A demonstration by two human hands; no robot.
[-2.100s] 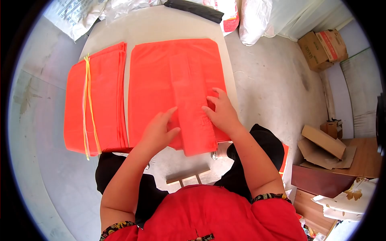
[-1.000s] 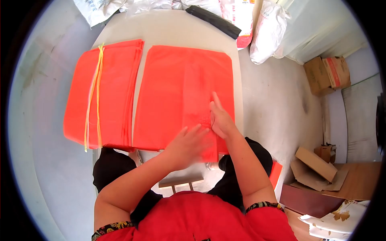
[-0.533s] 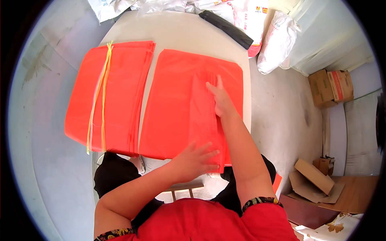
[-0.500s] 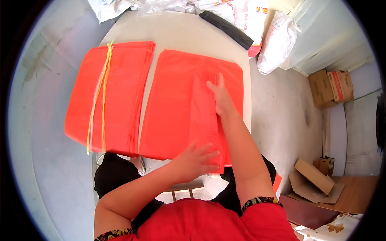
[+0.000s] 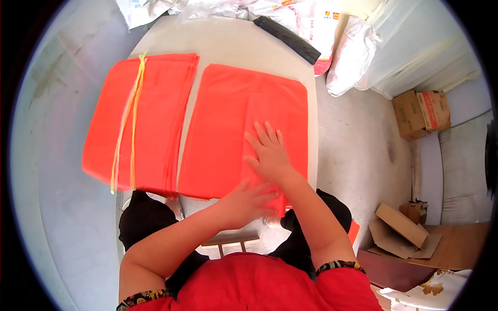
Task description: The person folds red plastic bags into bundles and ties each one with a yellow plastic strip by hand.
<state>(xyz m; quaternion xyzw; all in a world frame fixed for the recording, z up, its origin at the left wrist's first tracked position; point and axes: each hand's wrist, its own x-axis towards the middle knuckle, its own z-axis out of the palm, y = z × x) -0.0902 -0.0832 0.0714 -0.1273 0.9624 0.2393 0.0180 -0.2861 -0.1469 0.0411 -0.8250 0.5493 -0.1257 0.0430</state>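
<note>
A flat stack of thin red plastic [image 5: 223, 129], apparently bags, lies in front of me, with a folded strip along its right part. My right hand [image 5: 271, 157] rests on that strip, palm down and fingers spread. Near the front edge of the stack, my left hand [image 5: 246, 205] lies against the strip's lower end, fingers apart and slightly blurred. To the left is a second red plastic stack [image 5: 161, 114], with loose yellow strings [image 5: 136, 98] laid across it.
Both stacks lie on a pale table [image 5: 228, 39]. At its far edge are a black roll [image 5: 288, 40] and several white sacks [image 5: 353, 57]. A cardboard box [image 5: 421, 115] stands on the floor at right, and opened cardboard [image 5: 402, 230] lies nearer.
My right hand has come down the strip towards me and flattened onto it. My left hand has shifted slightly left. The view has moved a little.
</note>
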